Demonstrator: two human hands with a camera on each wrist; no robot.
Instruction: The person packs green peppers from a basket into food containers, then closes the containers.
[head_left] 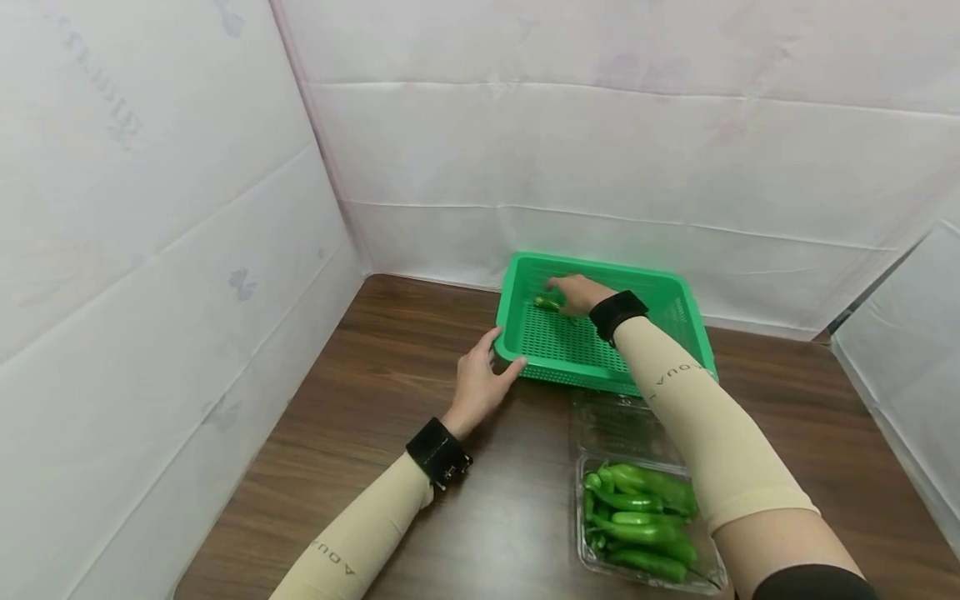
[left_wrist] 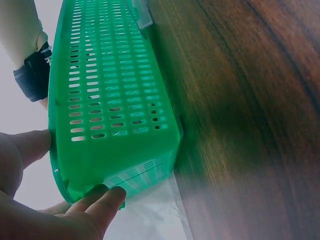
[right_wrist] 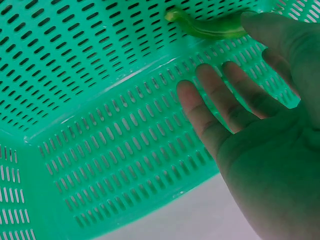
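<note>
- on the wooden tabletop (head_left: 390, 375), in the head view, we see the green basket (head_left: 675, 312) standing near the back wall, and our left hand (head_left: 480, 379) grips its near left corner, thumb over the rim.
- in the same view our right hand (head_left: 577, 292) reaches inside the basket, touching a single green pepper (head_left: 546, 302) that lies on the basket floor towards the far left.
- a clear tray of peppers (head_left: 641, 521) sits near the front edge of the tabletop, its open lid reaching back to just beside the basket.
- from the left wrist we see the basket's slotted wall (left_wrist: 115, 100) close up, with our fingers (left_wrist: 107, 197) curled round the bottom corner and the thumb (left_wrist: 30, 145) against the rim, a firm hold.
- from the right wrist our fingers (right_wrist: 220, 95) are straight and spread, so this hand is open; one fingertip rests against the pepper (right_wrist: 210, 27), which lies on the perforated floor near the side wall.
- to do this well, we judge, we should keep the left hand steady on the corner so the basket cannot slide, and lift the right hand clear straight upward without dragging the pepper.
</note>
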